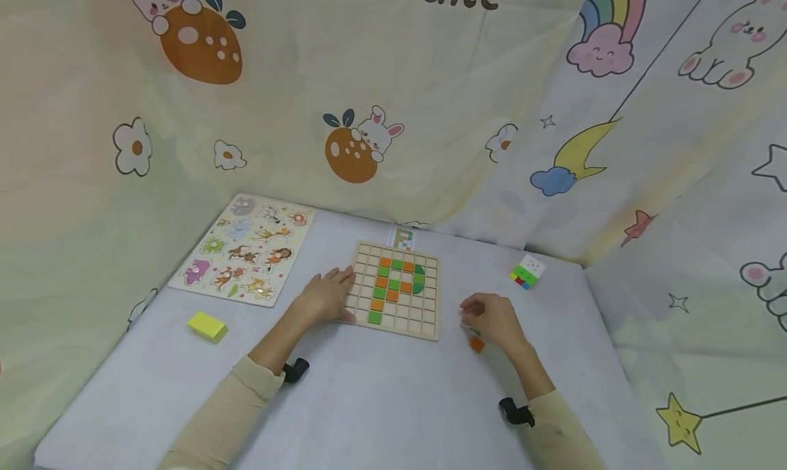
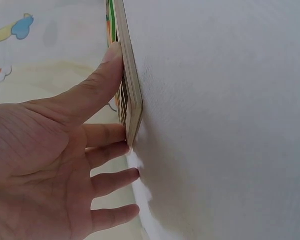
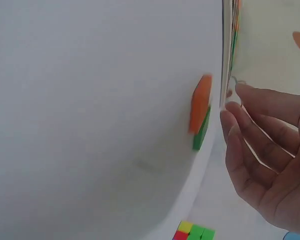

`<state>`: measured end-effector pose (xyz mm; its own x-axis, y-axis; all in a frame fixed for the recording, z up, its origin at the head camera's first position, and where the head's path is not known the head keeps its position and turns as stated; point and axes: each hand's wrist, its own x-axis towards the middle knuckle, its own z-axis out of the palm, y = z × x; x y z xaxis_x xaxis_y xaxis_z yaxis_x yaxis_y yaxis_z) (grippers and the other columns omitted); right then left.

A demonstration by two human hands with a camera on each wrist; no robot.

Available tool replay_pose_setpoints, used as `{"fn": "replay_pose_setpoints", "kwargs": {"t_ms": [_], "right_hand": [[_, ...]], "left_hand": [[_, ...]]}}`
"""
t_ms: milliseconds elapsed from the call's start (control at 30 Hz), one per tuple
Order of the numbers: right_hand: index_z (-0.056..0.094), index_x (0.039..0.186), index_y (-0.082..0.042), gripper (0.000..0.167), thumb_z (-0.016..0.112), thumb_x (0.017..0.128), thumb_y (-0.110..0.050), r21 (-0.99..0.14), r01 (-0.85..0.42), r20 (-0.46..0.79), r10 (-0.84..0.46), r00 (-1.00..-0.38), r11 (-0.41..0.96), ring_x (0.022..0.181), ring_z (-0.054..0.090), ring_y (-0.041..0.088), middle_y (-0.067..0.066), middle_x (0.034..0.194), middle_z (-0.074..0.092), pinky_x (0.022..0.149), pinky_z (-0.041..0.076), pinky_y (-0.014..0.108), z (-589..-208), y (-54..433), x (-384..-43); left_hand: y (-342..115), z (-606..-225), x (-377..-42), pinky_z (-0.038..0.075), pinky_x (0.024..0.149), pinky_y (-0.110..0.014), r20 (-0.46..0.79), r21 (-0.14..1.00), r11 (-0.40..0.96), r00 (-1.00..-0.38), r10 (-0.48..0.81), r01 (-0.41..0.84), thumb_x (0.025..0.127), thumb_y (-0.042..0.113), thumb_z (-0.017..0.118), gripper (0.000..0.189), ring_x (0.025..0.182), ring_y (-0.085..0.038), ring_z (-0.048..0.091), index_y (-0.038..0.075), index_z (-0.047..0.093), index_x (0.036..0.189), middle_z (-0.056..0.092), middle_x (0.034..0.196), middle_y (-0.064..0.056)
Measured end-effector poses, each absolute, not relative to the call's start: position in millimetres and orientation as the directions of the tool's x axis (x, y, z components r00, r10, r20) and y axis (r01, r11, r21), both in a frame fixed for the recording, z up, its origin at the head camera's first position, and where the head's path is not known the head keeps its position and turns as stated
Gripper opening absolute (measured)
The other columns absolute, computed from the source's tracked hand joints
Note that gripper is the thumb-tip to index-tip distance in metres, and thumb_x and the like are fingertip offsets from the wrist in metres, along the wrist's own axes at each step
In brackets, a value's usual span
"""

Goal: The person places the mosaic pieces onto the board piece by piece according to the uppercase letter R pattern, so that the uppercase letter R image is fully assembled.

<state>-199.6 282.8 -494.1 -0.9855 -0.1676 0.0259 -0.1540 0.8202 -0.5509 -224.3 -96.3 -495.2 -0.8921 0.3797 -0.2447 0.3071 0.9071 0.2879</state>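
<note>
A wooden grid board [image 1: 415,323] lies on the table, with orange and green tiles [image 1: 377,305] in its cells forming a P shape. My left hand [image 1: 322,296] rests at the board's left side, fingers fairly straight; in the left wrist view its thumb [image 2: 107,67] touches the board's edge. To the right of the board, my right hand [image 1: 494,316] hovers with loosely bent fingers. The right wrist view shows a gap between its thumb and fingertips and nothing held there. Below it lie a loose orange piece [image 3: 201,102] and a green piece [image 3: 203,131], overlapping in that view.
An animal puzzle board [image 1: 279,234] lies at the back left, with a yellow block [image 1: 208,326] in front of it. A small pattern card [image 1: 403,238] sits behind the grid board. At the right stands a colored cube [image 1: 527,272]. Printed cloth hangs behind the table.
</note>
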Motion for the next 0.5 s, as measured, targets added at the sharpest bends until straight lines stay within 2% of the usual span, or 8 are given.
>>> {"fn": "replay_pose_setpoints", "kwargs": {"t_ms": [200,333,500], "right_hand": [[0.078,0.106,-0.006,0.024,0.085,0.083,-0.008,-0.509,-0.084,-0.019,-0.109,-0.994,0.856,0.093,0.070,0.027,0.008,0.099,0.077,0.082,0.060,0.047,-498,305,-193],[0.077,0.107,-0.006,0.026,0.085,0.082,-0.008,-0.494,-0.059,-0.044,-0.093,-0.995,0.867,0.098,0.070,0.029,0.008,0.103,0.077,0.087,0.059,0.049,-500,315,-190],[0.077,0.107,-0.005,0.025,0.086,0.083,-0.008,-0.501,-0.070,-0.036,-0.102,-0.994,0.863,0.093,0.072,0.025,0.006,0.100,0.077,0.079,0.061,0.043,-500,323,-189]], "left_hand": [[-97,-493,-223,0.023,0.124,-0.065,-0.250,0.286,0.908,-0.891,0.379,0.306,0.082,0.045,0.086,0.107,0.156,-0.043,0.023,-0.004,0.032,0.161,0.025,0.170,-0.019],[-97,-493,-223,0.023,0.124,-0.065,-0.253,0.293,0.907,-0.890,0.380,0.304,0.081,0.045,0.086,0.107,0.156,-0.043,0.023,-0.004,0.032,0.161,0.025,0.170,-0.019],[-97,-495,-224,0.023,0.124,-0.065,-0.245,0.295,0.905,-0.891,0.382,0.307,0.081,0.045,0.086,0.107,0.156,-0.043,0.023,-0.003,0.033,0.161,0.026,0.170,-0.019]]}}
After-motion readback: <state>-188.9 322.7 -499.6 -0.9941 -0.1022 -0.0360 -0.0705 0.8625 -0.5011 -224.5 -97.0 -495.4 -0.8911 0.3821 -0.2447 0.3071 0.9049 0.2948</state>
